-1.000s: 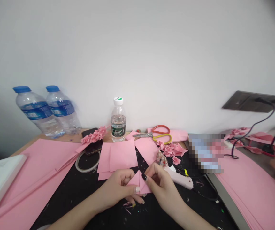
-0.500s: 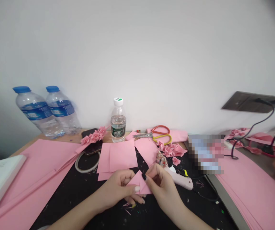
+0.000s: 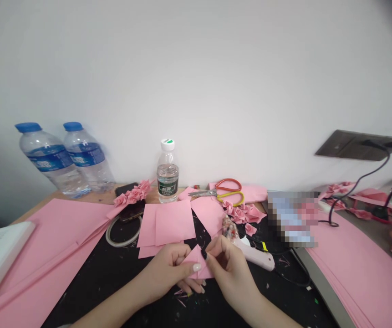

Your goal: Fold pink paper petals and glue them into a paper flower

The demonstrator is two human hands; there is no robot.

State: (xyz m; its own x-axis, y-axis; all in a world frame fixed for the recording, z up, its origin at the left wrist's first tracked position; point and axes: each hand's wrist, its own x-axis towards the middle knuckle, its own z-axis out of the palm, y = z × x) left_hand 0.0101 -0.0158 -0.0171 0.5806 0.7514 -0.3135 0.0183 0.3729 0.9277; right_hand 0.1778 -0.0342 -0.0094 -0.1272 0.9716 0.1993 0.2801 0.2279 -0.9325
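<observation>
Between my two hands is a small piece of pink paper (image 3: 193, 260), folded into a triangle with its point facing away from me. My left hand (image 3: 171, 268) pinches its left side, thumb on top and fingers underneath. The thumb and forefinger of my right hand (image 3: 227, 266) grip the right edge near the point, where something small and dark shows at the fingertips. Just beyond lie square pink sheets (image 3: 175, 223), overlapping. A pale pink glue gun (image 3: 256, 255) lies beside my right hand. Folded pink paper flowers (image 3: 245, 212) sit behind it.
Scissors (image 3: 218, 193) with red and yellow handles lie at the back near a small water bottle (image 3: 168, 175). Two large bottles (image 3: 86, 159) lean at the left. A tape roll (image 3: 124, 241), large pink sheets (image 3: 62, 237), a blurred-out screen (image 3: 293, 218) and cables (image 3: 301, 269) surround the black mat.
Both hands keep hold of the folded paper with only slight finger shifts. The left thumb has slid a little to the right and up. The view has moved slightly.
</observation>
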